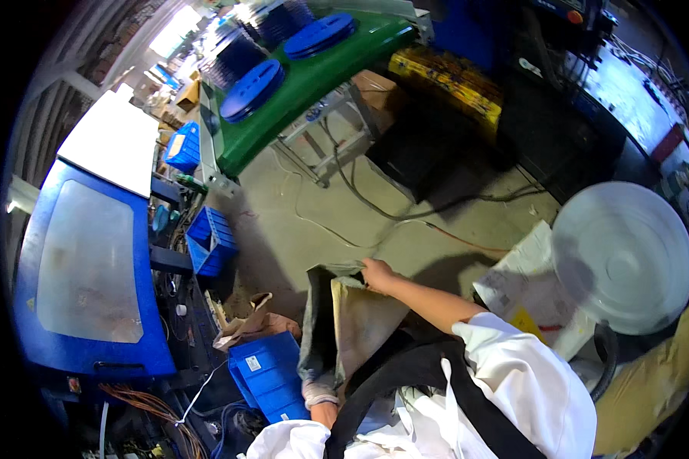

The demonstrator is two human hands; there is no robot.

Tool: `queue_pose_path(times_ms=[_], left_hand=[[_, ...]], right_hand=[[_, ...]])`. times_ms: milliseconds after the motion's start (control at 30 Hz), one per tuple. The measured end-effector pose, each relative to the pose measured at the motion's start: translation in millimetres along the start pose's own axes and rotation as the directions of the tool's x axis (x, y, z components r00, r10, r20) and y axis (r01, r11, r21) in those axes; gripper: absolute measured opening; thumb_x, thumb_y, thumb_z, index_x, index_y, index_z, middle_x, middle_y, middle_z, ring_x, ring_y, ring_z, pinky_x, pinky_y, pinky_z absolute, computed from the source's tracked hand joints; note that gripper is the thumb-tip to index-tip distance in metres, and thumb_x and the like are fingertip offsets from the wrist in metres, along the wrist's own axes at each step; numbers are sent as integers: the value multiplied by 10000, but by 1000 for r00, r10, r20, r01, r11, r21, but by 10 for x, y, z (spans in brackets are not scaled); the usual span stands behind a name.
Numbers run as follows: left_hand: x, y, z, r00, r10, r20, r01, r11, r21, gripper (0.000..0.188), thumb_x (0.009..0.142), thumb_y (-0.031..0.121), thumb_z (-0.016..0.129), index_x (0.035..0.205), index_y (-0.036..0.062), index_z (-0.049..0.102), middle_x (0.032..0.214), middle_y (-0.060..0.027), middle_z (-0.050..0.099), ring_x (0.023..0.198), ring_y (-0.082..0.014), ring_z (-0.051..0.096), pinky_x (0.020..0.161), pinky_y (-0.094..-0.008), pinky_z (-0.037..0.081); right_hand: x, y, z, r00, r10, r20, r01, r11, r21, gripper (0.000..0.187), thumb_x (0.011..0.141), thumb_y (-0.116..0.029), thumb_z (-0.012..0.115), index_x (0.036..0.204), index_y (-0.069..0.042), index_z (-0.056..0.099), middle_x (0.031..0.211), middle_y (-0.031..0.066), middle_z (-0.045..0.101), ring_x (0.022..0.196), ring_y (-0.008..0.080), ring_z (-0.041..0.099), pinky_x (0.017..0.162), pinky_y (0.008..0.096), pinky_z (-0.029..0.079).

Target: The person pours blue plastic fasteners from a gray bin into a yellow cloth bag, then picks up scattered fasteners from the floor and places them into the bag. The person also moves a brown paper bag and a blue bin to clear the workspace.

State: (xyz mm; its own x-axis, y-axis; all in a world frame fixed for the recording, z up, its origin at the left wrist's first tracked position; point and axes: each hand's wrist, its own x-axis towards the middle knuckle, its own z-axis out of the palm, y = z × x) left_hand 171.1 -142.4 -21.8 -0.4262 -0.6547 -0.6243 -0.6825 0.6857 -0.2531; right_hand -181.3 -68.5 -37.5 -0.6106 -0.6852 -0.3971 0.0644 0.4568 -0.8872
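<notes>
A grey-green sack (319,317) with a beige panel (364,317) stands open in front of me, its mouth drawn out between both hands. My right hand (377,275) grips the far corner of its rim, the fingers closed round the edge. At the near end, my left hand (319,392), in a pale glove, is closed on the sack's side low down; some of its fingers are hidden. What lies inside the sack cannot be made out.
Left of the sack are a blue crate (268,375) and crumpled brown paper (260,325). A blue machine door (92,268) stands farther left. Ahead is a green conveyor (306,88) with blue discs (254,90). Cables (367,200) cross the floor; a translucent tub (624,256) stands right.
</notes>
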Motion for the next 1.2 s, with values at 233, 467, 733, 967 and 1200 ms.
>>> queue_pose_path(times_ms=[233,467,733,967,1200], left_hand=[[926,1114,-1102,923,376,81,-335,684,648,315,856,289,475,1084,109,595,1150,-63,575,1091,-195,508,902,-302,391],[2080,2180,-1985,868,465,175,-495,781,380,337,844,299,477,1106,116,584,1124,-78,588,1074,-223,525,882,-322,416],[2750,2468,-2326,810,445,382,-585,647,489,365,830,312,479,1130,125,572,1094,-95,602,1055,-255,545,858,-345,445],[3478,2924,-2191,650,506,567,-744,274,609,356,836,302,460,1136,148,575,1131,-70,589,1084,-241,534,857,-368,455],[4094,3940,-1619,788,475,392,-615,579,535,240,756,265,522,932,136,621,1033,-86,611,982,-247,568,850,-385,431]], right_hand=[[621,316,-1003,969,-237,-66,244,901,359,582,878,-155,526,1390,-180,249,1262,172,460,1129,255,471,929,362,385],[503,2082,-2052,839,357,-410,-272,929,251,346,858,-210,534,1185,-98,514,1111,117,587,1015,259,558,847,354,439],[-185,3660,-2094,362,600,-713,18,761,649,258,845,-133,531,1089,-50,552,910,73,612,782,170,577,679,299,463],[424,3751,-2543,305,725,-617,218,578,786,236,891,-152,505,1105,-60,539,962,55,609,795,124,570,701,258,455],[1898,4648,-3332,556,680,-478,46,550,834,286,920,-256,493,1135,-69,524,1005,44,602,859,120,585,726,258,458]])
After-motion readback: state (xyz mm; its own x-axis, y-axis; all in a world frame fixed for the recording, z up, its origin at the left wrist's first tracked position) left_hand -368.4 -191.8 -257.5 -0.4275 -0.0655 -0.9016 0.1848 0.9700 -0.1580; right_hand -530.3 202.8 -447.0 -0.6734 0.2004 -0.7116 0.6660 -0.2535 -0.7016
